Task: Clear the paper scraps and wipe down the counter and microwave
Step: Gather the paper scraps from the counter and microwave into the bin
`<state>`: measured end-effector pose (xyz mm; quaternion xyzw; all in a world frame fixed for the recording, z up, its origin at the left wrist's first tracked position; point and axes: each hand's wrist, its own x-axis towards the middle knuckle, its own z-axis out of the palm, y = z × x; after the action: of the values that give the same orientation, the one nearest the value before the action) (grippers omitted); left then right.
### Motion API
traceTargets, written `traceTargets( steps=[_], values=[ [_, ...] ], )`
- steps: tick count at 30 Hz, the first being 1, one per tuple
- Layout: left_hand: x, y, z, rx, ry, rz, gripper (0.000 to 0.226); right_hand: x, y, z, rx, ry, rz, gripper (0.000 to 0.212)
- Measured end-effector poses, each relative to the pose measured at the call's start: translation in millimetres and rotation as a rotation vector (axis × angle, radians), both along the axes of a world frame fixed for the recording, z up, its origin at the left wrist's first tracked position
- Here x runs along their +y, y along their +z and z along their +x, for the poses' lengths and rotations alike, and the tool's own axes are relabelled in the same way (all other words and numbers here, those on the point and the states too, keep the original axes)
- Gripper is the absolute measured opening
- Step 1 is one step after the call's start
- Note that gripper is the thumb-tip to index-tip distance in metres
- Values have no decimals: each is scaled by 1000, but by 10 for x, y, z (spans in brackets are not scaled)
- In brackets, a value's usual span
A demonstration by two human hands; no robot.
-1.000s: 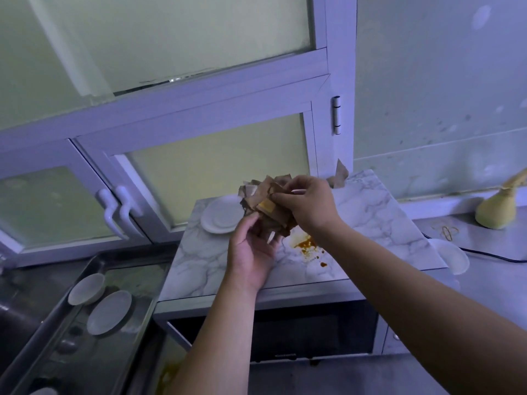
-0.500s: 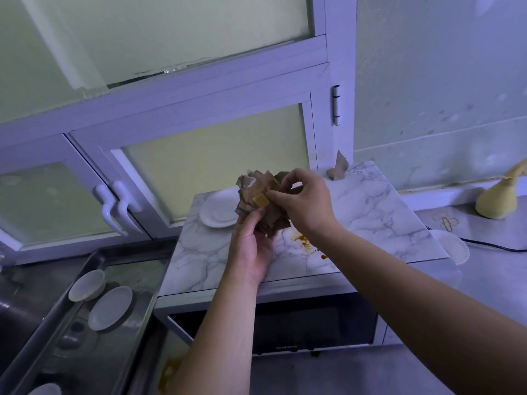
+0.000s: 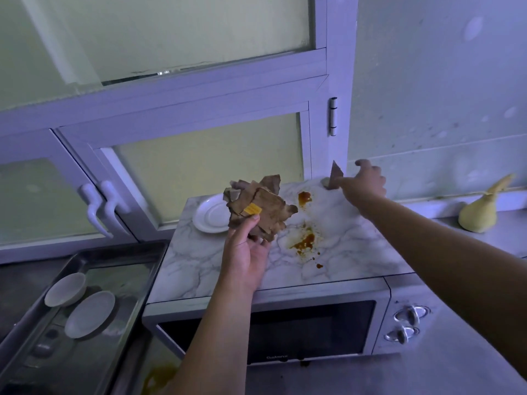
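My left hand (image 3: 245, 260) grips a bundle of brown paper scraps (image 3: 256, 209) with a small yellow tag, held above the marble-patterned top (image 3: 356, 252) of the microwave (image 3: 313, 332). My right hand (image 3: 365, 181) is stretched to the top's far right corner. There a single brown scrap (image 3: 336, 172) leans against the window frame. The thumb tip touches the scrap's base, and the fingers are spread a little to its right, apart from it. Orange sauce stains (image 3: 305, 242) mark the marble top, with a second blot (image 3: 304, 197) further back.
A white saucer (image 3: 209, 215) sits at the top's back left. Left of the microwave, a metal tray (image 3: 122, 263) holds two small dishes (image 3: 89, 313). A yellow cloth bundle (image 3: 479, 215) stands on the grey counter (image 3: 442, 366) at the right. Window handles jut out at the left.
My right hand has let go of the bundle and reached back right to the lone scrap. The left hand now holds the bundle alone. The stains are uncovered.
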<state>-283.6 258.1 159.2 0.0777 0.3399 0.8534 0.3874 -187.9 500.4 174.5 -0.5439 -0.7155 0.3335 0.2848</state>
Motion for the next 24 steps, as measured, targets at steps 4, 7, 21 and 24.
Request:
traceTargets(
  steps=[4,7,21,24],
  values=[
    [10,-8,-13,-10,5,-13,63,161,-109,-92,-108,62,-13,69],
    [10,-14,-20,6,-2,-12,55,178,-65,-159,-69,66,-74,38],
    [-103,189,167,107,23,-156,49,-798,-92,693,710,394,-284,18],
    [-273,270,415,260,80,-267,27,-1381,-98,991,846,438,-446,11]
  ],
)
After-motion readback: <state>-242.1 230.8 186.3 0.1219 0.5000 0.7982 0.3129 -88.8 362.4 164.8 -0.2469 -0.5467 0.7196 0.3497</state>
